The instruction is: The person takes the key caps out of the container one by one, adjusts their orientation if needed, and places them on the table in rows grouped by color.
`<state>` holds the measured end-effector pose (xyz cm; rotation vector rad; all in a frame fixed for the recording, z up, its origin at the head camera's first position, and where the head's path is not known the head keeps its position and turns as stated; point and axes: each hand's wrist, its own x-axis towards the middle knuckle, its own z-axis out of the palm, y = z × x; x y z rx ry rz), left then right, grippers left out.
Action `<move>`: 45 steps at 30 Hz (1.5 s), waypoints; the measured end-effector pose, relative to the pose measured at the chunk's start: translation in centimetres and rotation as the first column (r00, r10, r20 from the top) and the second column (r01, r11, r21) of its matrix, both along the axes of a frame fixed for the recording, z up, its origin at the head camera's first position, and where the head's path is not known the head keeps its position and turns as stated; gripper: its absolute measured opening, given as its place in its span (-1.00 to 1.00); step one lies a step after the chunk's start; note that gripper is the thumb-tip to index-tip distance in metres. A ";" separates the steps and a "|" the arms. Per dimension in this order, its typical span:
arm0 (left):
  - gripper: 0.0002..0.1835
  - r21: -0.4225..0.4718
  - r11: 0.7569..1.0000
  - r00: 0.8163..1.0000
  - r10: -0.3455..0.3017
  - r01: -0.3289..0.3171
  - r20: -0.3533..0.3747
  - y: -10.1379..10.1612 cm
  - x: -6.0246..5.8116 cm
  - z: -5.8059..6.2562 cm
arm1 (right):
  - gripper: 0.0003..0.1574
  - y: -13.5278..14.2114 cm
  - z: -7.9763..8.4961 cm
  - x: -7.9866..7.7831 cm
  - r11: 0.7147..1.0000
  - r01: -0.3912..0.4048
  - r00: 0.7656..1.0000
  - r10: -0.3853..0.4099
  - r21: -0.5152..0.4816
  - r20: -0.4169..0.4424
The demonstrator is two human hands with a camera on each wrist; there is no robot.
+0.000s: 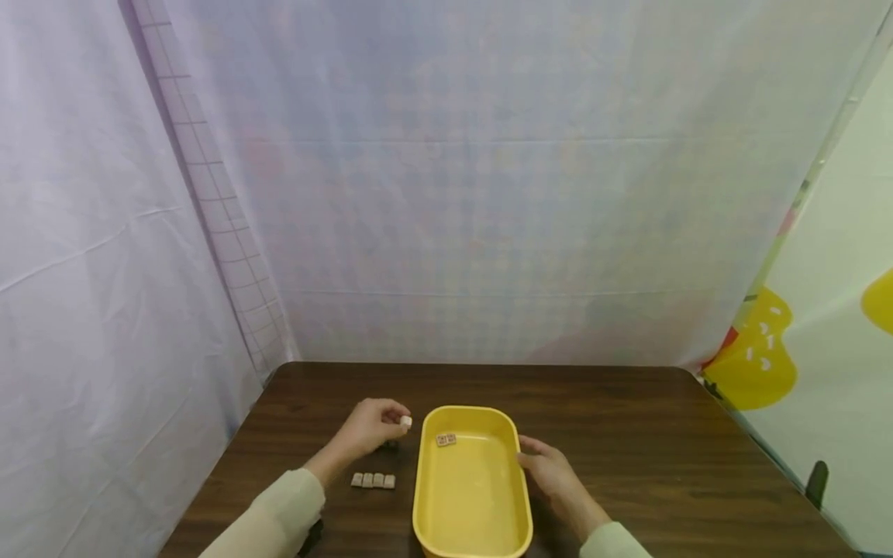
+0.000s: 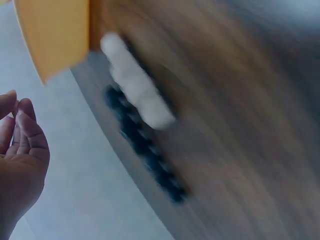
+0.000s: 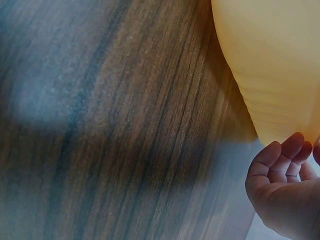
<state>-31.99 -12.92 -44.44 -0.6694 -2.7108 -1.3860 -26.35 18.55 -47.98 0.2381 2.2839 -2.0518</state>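
Thumb and fingertips of my left hand [image 1: 370, 428] pinch a small white tile [image 1: 406, 421] just left of a yellow plastic tub [image 1: 417, 496]. In the left wrist view the fingers mostly hide that tile. My right hand [image 1: 556, 474] holds the tub's right side, its thumb at the rim and its fingers curled against the outer wall, as the right wrist view also shows. Two tiles [image 1: 446, 439] with reddish-brown marked faces lie side by side on the tub floor, towards its far left. A short row of pale tiles [image 1: 373, 480] lies on the table below my left hand.
The table [image 1: 628, 418] has a dark wood-grain top. Beside the pale row, a row of dark pieces [image 2: 145, 145] shows blurred in the left wrist view. Pale curtains [image 1: 474, 194] hang behind the table and at the left. A yellow printed shape [image 1: 749, 356] is at the right.
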 end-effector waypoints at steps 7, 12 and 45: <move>-0.74 0.002 0.996 0.996 0.087 -0.087 -0.009 -5.0 1.0 -1.3 | -0.42 0.0 0.1 -0.2 1.000 -0.015 1.000 0.015 0.006 0.003; -0.78 -0.041 0.994 0.995 0.097 -0.098 -0.017 -7.9 1.7 -2.7 | -0.41 0.0 0.2 -0.2 1.000 -0.017 1.000 0.017 0.000 -0.005; -0.75 -0.105 0.994 0.996 -0.017 0.027 0.093 -9.5 3.1 -5.7 | -0.44 -0.1 0.1 0.1 1.000 0.007 1.000 -0.007 0.011 -0.009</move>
